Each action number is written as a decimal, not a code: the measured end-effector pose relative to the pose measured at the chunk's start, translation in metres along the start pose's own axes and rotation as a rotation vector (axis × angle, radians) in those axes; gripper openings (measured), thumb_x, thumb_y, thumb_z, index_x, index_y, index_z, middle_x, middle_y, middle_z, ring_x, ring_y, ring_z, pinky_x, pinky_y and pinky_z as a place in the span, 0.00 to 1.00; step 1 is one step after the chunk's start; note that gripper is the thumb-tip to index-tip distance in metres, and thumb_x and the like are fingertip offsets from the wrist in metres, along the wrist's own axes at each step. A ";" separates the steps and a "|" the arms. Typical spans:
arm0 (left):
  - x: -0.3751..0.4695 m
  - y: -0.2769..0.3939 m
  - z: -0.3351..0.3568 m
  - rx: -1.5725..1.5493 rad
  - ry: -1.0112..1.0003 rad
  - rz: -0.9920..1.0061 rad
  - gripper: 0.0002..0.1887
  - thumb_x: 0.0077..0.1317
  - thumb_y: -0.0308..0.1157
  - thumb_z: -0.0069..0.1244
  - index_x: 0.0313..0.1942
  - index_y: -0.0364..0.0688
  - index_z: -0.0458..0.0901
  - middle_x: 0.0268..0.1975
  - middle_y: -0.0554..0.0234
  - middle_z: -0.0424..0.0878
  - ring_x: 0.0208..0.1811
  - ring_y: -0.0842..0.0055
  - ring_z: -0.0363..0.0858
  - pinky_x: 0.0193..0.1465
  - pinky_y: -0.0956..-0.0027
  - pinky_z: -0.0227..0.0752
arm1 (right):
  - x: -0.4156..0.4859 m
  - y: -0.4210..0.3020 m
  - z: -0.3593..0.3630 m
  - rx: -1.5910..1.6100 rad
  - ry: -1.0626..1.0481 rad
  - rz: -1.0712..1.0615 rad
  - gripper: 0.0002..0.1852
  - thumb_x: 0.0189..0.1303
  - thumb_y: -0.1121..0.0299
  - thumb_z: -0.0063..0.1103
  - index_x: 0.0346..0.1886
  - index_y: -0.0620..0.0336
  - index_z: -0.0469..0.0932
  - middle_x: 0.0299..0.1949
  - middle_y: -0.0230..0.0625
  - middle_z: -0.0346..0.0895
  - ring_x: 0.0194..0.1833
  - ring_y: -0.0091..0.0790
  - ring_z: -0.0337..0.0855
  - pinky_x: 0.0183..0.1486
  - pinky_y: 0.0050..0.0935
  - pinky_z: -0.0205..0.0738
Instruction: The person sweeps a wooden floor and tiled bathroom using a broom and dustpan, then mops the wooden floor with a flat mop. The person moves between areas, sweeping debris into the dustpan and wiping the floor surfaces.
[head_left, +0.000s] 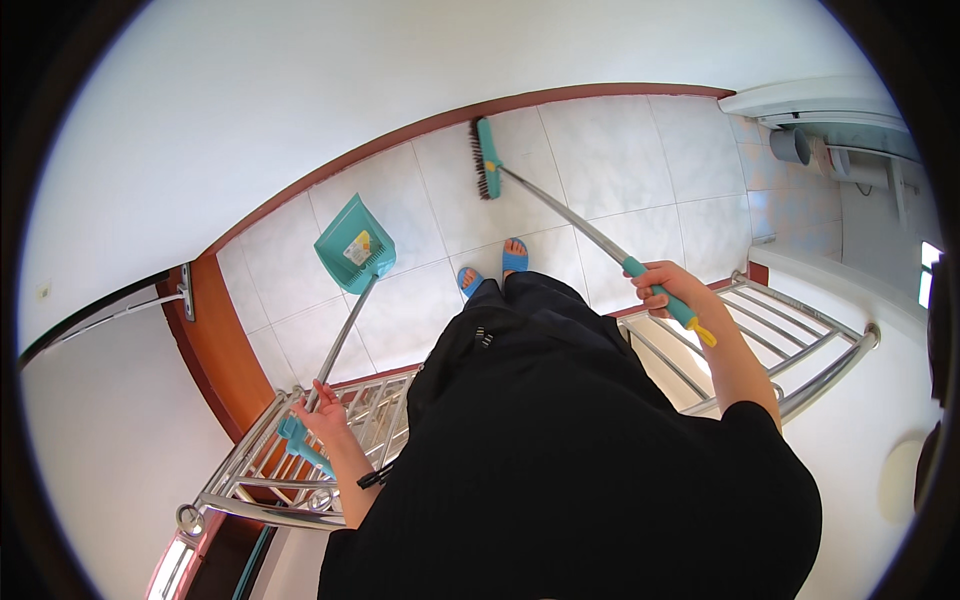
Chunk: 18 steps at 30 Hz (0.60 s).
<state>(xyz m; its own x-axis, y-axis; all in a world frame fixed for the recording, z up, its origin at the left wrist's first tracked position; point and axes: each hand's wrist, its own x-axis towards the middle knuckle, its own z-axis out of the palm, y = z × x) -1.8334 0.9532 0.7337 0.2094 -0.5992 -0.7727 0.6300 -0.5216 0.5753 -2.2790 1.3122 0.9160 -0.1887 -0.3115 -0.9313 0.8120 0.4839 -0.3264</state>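
Observation:
My right hand is closed round the teal grip of a broom, whose metal pole slants up and left. The dark bristles of its teal head face left over the tiled floor near the skirting. My left hand is at the metal pole of a long-handled teal dustpan, near its teal upper handle, some fingers stretched out. The pan lies to the left of the broom head, its mouth towards the upper left; a comb edge and a label show on it.
Metal racks stand to the left and right of me. A brown skirting runs along the white wall. At the left is an orange-brown door frame; at the right, a grey bin. My feet wear blue slippers.

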 end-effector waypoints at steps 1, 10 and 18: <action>-0.002 -0.002 0.003 0.004 -0.025 0.012 0.18 0.60 0.50 0.44 0.40 0.48 0.63 0.42 0.39 0.75 0.40 0.59 0.79 0.36 0.66 0.76 | 0.012 0.001 0.004 0.019 -0.080 0.041 0.06 0.51 0.76 0.49 0.33 0.62 0.66 0.17 0.27 0.62 0.11 0.14 0.59 0.10 0.16 0.54; 0.017 0.004 -0.007 0.006 -0.014 0.052 0.18 0.61 0.52 0.42 0.39 0.48 0.63 0.41 0.41 0.75 0.39 0.61 0.79 0.35 0.67 0.75 | 0.152 0.011 0.040 -0.007 -0.240 0.282 0.07 0.54 0.73 0.50 0.25 0.62 0.64 0.18 0.30 0.65 0.11 0.15 0.61 0.10 0.16 0.53; 0.030 0.002 -0.015 0.012 0.033 0.041 0.18 0.60 0.52 0.43 0.39 0.50 0.63 0.40 0.43 0.76 0.38 0.63 0.79 0.32 0.71 0.74 | 0.078 0.000 -0.074 0.298 -0.011 0.140 0.07 0.56 0.73 0.49 0.29 0.58 0.60 0.20 0.30 0.66 0.11 0.13 0.60 0.08 0.12 0.50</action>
<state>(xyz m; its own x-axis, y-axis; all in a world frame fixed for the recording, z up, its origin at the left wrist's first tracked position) -1.8148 0.9429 0.7076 0.2594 -0.6001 -0.7567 0.6116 -0.5044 0.6095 -2.3344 1.3482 0.8319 -0.0589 -0.2688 -0.9614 0.9557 0.2629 -0.1321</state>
